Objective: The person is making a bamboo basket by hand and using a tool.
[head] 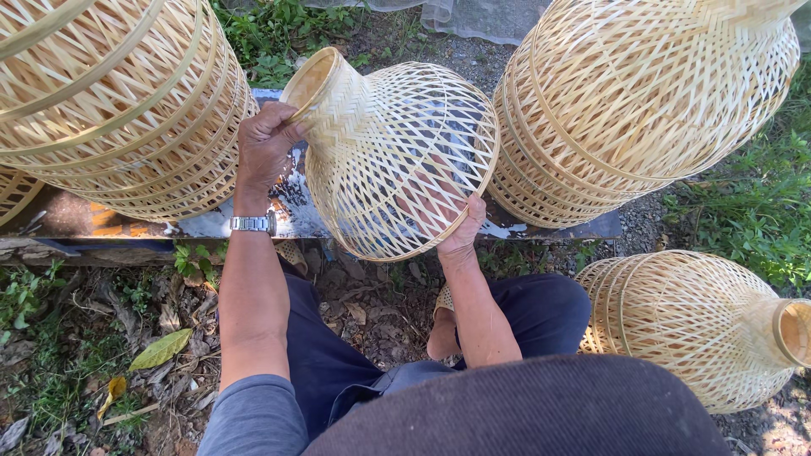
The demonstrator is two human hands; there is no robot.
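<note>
A: Two hands on one piece; the pale bell-shaped woven bamboo shade (397,156) lies on its side in front of the seated person, over the edge of the weathered painted board (236,224); long axis runs from the narrow neck at upper left down to the wide open rim at lower right.

B: Grip?

A: left hand (266,143) is at the neck, fingers curled closed around its rim, steel wristwatch (253,224) showing below; right hand (460,232) is at the wide rim, thumb outside on the hoop, fingers reaching inside; they show only faintly through the lattice, so how tightly they close I cannot tell.

B: Nearer hand?

A: each touches its own end; neither is free.

B: Surroundings?

A: stack of similar woven bamboo shades at upper left (118,101), another stack at upper right (642,101), a single shade on the ground at lower right (701,325); both stacks cut off by the frame; the far side of the held shade and its contact with the board are hidden; dark cap brim (524,409) blocks the lap.
</note>
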